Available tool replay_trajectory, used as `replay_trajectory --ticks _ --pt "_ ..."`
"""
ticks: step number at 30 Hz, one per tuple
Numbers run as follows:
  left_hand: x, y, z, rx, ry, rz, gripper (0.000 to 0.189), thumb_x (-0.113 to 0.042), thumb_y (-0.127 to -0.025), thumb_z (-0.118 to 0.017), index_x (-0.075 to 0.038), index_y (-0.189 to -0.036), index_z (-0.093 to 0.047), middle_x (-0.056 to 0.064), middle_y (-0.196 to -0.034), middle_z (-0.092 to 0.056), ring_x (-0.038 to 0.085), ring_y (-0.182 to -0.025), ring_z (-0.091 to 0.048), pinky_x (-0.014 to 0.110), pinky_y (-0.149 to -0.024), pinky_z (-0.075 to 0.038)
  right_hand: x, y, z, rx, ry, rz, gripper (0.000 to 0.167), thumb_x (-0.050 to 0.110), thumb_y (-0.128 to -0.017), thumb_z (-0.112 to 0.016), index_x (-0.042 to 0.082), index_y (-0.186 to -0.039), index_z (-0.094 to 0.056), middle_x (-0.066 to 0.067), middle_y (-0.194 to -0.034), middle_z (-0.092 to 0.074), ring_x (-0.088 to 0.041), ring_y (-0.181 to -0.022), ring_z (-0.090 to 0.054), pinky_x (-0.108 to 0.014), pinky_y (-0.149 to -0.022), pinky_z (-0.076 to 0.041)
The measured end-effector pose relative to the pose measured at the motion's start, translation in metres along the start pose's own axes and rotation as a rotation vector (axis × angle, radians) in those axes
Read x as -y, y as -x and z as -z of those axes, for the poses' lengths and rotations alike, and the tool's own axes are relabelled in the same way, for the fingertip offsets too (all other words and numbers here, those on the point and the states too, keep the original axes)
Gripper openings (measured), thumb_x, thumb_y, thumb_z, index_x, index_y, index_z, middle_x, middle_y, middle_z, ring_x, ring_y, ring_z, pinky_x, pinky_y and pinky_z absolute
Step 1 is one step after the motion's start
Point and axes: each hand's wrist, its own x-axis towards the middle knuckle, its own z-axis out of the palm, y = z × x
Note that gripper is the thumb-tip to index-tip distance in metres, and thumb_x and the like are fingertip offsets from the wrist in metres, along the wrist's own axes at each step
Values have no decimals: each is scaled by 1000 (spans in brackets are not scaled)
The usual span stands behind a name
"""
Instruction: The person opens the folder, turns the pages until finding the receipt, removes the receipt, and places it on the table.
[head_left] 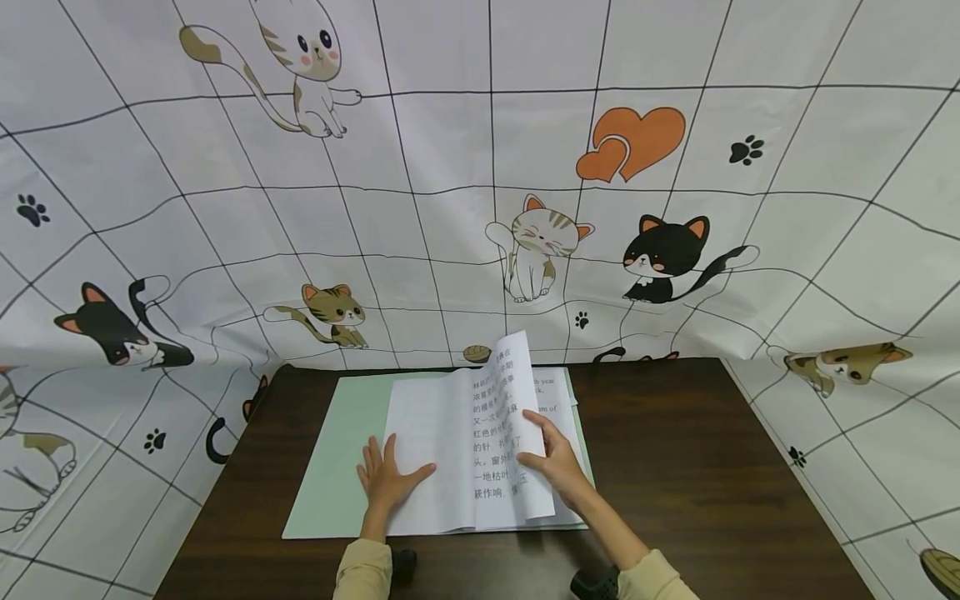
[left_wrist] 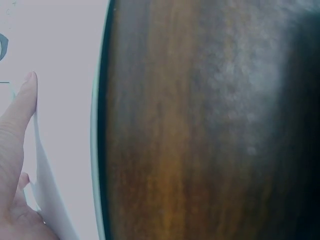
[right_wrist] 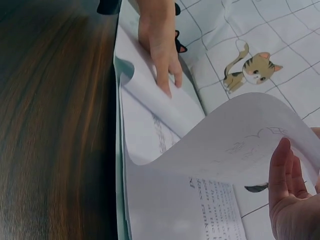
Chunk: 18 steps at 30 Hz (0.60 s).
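An open booklet of white printed pages lies on a light green folder (head_left: 330, 475). My left hand (head_left: 386, 483) rests with spread fingers on the booklet's left page (head_left: 435, 450), near its outer edge. With my right hand (head_left: 558, 467) I hold the right edge of a raised page (head_left: 495, 433) covered in Chinese characters. That page stands up in a curve, and English print shows on the sheet beneath (head_left: 558, 417). In the right wrist view, the raised page (right_wrist: 240, 130) bows beside my right thumb and fingers (right_wrist: 280, 175). Part of my left hand (left_wrist: 15, 145) appears in the left wrist view.
The folder lies on a dark wooden table (head_left: 675, 467). White grid cloth (head_left: 435, 142) with cartoon cats hangs behind and at both sides. Black objects (head_left: 405, 567) sit by my wrists, near the table's front.
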Motion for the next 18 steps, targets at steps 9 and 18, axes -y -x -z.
replay_trajectory --ticks 9,18 --pt "0 1 1 -31 3 -32 104 -40 -70 -83 5 -147 -30 38 -157 -4 55 -146 2 71 -114 5 5 1 -10 12 -5 23 76 -7 -82 -64 9 -151 -34 -26 -139 -48 -31 -110 -62 -27 -76 -56" --pt "3 0 1 -12 26 -30 108 -47 -68 -83 5 -147 -30 38 -157 -4 57 -146 1 72 -112 6 7 3 -16 37 9 43 75 -7 -83 -63 5 -151 -32 -26 -146 -42 -32 -114 -61 -27 -78 -57"
